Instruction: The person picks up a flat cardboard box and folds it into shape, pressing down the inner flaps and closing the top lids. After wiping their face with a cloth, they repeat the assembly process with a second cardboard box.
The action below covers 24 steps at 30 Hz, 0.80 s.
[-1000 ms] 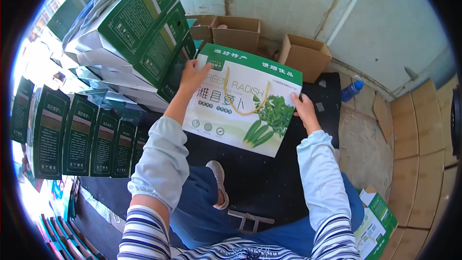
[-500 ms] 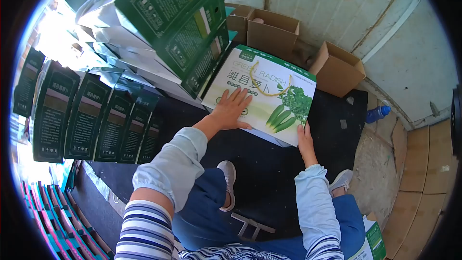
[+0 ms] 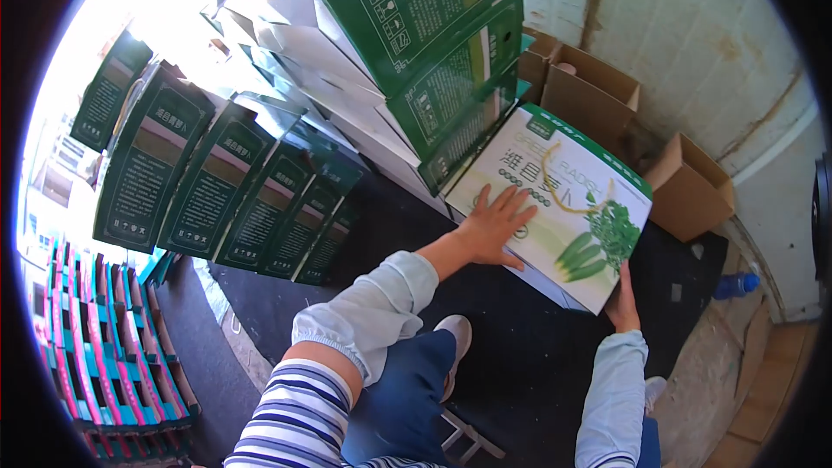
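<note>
A white and green radish gift box (image 3: 563, 169) with a yellow cord handle lies face up, tilted in view, beside a tall stack of green boxes (image 3: 416, 26). My left hand (image 3: 496, 227) rests flat on the lower left of its printed face, fingers spread. At the box's lower right corner is my right hand (image 3: 622, 302), its fingers against the side edge and partly hidden beneath it.
Green cartons (image 3: 217, 178) stand in a row at the left, above pink and teal stacked pieces (image 3: 113, 347). Open brown boxes (image 3: 689, 186) stand by the wall. A blue bottle (image 3: 735, 286) lies at the right. A metal frame (image 3: 468, 440) is near my feet.
The view has turned left, so the scene shifts right and down in the picture. Both hands keep about the same places on the radish box.
</note>
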Motion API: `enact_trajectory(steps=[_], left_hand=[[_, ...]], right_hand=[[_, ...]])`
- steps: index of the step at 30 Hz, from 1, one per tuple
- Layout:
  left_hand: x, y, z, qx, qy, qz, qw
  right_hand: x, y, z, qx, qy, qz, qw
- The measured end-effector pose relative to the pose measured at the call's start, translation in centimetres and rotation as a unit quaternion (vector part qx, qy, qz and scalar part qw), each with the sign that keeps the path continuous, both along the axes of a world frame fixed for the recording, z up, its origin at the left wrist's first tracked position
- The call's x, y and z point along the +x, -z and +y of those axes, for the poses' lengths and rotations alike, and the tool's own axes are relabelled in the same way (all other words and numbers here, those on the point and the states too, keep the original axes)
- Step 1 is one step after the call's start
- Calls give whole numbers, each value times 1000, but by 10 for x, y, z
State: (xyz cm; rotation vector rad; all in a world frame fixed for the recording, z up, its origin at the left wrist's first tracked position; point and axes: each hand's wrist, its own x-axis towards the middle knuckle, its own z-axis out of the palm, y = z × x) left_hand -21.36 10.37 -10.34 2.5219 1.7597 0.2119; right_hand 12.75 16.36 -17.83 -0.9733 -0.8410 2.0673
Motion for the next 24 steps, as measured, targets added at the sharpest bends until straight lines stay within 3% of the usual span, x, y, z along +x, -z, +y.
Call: enact_trajectory(steps=[4, 10, 15, 20, 24], left_hand=[[3, 11, -1, 23, -10, -22, 999], [6, 13, -1, 47, -20, -22, 998], [-6, 14, 1, 49, -19, -37, 998], [-30, 5, 1, 33, -15, -38, 999], [-85, -14, -3, -3, -71, -38, 997]], right_hand=[[20, 11, 6, -51, -16, 68, 996], [32, 75, 21, 46, 78, -161, 983], [31, 83, 20, -39, 72, -96, 992], [22, 74, 26, -38, 13, -62, 997], [-60, 47, 38, -52, -24, -71, 996]])
